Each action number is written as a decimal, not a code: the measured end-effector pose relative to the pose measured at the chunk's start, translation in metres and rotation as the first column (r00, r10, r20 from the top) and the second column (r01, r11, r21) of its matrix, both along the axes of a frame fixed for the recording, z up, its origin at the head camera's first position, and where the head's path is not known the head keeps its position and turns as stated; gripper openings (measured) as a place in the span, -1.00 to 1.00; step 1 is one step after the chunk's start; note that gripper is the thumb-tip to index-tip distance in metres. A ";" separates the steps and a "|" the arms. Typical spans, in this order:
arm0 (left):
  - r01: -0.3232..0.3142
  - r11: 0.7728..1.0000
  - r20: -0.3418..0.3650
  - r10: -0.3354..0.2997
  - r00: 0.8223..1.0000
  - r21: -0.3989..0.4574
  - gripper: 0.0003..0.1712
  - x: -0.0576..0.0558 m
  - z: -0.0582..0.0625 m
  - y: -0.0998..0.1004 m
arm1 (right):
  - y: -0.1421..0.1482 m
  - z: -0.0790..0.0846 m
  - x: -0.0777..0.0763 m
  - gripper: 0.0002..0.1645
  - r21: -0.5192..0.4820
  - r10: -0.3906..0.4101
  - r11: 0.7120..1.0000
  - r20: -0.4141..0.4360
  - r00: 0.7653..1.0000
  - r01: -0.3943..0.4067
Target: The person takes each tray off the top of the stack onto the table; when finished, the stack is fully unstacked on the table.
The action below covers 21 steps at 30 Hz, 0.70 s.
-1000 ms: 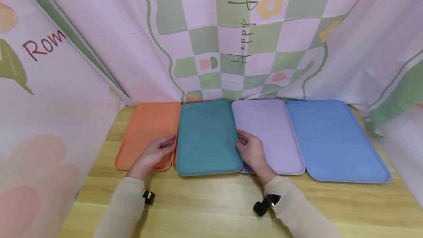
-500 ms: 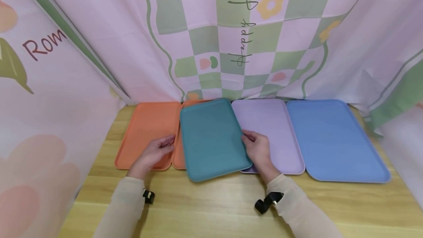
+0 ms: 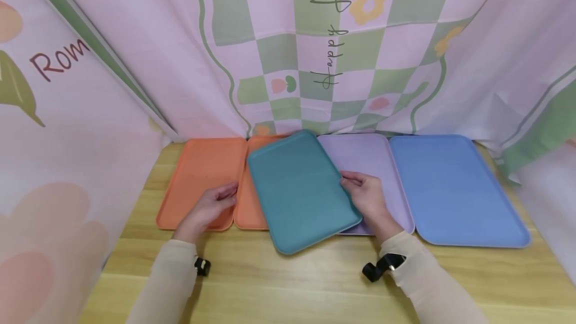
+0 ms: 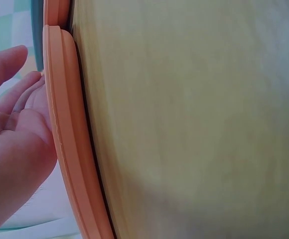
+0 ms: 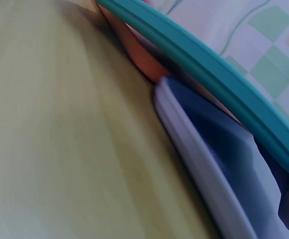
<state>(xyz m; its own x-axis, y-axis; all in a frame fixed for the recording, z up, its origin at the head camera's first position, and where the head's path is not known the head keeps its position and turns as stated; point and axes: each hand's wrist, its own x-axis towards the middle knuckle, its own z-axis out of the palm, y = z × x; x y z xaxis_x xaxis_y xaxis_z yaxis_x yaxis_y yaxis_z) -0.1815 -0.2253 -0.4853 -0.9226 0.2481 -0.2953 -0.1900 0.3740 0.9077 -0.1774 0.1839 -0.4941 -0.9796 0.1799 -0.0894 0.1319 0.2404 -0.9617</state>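
Note:
In the head view a teal tray point(image 3: 301, 191) lies turned at a slant, overlapping an orange tray point(image 3: 249, 199) on its left and a lilac tray point(image 3: 360, 151) on its right. My right hand point(image 3: 366, 194) pinches the teal tray's right edge. In the right wrist view the teal rim point(image 5: 209, 74) is raised above the lilac rim point(image 5: 199, 149). My left hand point(image 3: 213, 209) rests over the leftmost orange tray point(image 3: 207, 164), near its right edge, fingers loosely extended and gripping nothing. The left wrist view shows that hand point(image 4: 15, 129) behind the orange rim point(image 4: 72, 129).
A blue tray point(image 3: 454, 189) lies at the right end of the row. All the trays sit on a wooden table point(image 3: 288, 289). A patterned curtain point(image 3: 315, 49) hangs close behind them, with cloth at both sides too.
The teal tray has swung counterclockwise and shifted right and nearer, uncovering more of the second orange tray. My right hand moved right with it. My left hand stayed in place.

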 end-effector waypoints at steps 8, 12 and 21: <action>-0.019 1.000 0.008 0.019 1.000 -0.004 -0.34 0.000 0.000 0.002 | 0.029 0.006 -0.005 -0.55 0.011 0.097 0.995 0.032 0.995 -0.098; -0.020 1.000 0.018 0.020 1.000 -0.002 -0.33 0.000 0.001 0.002 | 0.040 0.010 -0.005 -0.52 0.039 0.144 0.989 0.027 0.989 -0.145; -0.016 1.000 0.025 0.017 1.000 -0.019 -0.32 -0.001 0.001 0.002 | 0.063 0.019 -0.008 -0.47 0.088 0.224 0.970 0.019 0.974 -0.225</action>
<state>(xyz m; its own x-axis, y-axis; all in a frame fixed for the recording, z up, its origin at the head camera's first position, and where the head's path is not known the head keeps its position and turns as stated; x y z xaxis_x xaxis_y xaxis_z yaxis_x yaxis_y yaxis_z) -0.1822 -0.2236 -0.4841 -0.9189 0.2270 -0.3227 -0.2188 0.3874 0.8956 -0.1851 0.2472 -0.4749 -0.9951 -0.0364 -0.0922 0.0737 0.3499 -0.9339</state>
